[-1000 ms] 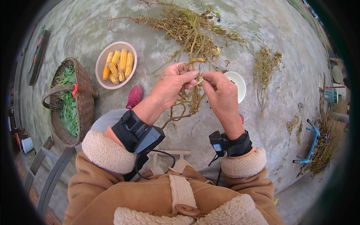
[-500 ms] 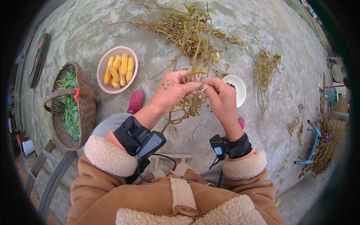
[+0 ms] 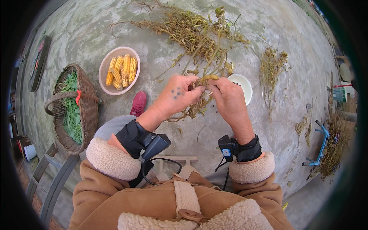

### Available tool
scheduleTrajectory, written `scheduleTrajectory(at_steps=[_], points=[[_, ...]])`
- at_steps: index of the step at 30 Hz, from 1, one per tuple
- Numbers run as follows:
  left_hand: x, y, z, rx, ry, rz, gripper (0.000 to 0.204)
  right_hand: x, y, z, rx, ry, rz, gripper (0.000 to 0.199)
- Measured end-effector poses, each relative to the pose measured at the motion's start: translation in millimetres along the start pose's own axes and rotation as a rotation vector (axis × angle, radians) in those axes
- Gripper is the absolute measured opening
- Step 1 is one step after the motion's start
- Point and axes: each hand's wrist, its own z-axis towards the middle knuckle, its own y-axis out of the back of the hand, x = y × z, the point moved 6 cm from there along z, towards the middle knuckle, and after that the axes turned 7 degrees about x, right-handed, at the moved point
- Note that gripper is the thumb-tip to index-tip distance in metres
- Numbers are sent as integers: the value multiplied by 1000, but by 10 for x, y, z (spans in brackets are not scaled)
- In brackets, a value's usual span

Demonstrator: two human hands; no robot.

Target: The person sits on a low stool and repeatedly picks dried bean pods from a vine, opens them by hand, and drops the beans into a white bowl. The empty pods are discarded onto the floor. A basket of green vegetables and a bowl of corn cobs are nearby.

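Observation:
In front of me, a dried bean plant (image 3: 216, 57) with brown stems and yellowish pods is held between both hands. My left hand (image 3: 177, 96) is closed around its stem, thumb pointing right. The fingers of my right hand (image 3: 229, 101) pinch at a bean pod (image 3: 209, 77) on the same plant, close to the left fingertips. Exactly where the fingertips meet the pod is partly hidden. Just behind my right hand stands a white bowl (image 3: 247, 92) with some small dark beans inside, partly covered by that hand.
A heap of dried bean plants (image 3: 180, 32) lies beyond my hands, with a smaller bunch (image 3: 272, 63) to the right. Leftward are a pink basin (image 3: 102, 82) of corn cobs (image 3: 122, 69) and a wicker basket (image 3: 89, 111) of green leaves. A blue metal frame (image 3: 322, 147) stands far right.
The top of the held plant has swung to the right, and its lower stems have shifted. My right hand has turned slightly and now covers more of the bowl's near side. Both hands stay close together.

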Motion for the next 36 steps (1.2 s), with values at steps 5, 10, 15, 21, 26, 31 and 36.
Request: scheduleTrajectory(at_steps=[5, 10, 15, 21, 26, 31, 36], points=[[30, -63, -18, 27, -1, -26, 12, -17, -4, 2, 43, -11, -2, 12], [69, -69, 10, 73, 69, -251, 12, -63, 11, 33, 44, -49, 78, 11], [77, -59, 3, 80, 95, -214, 13, -77, 1, 38, 35, -43, 147, 10], [54, -33, -2, 21, 70, -330, 12, -182, -58, 35, 22, -114, 360, 15], [35, -9, -3, -18, 36, -166, 13, -195, -111, 43, -3, -138, 459, 19], [26, 10, -15, -110, 11, -77, 14, -135, -142, 11, -63, -188, 485, 17], [-6, 3, -25, -209, -21, -152, 15, -160, -174, 6, -86, -262, 635, 21]])
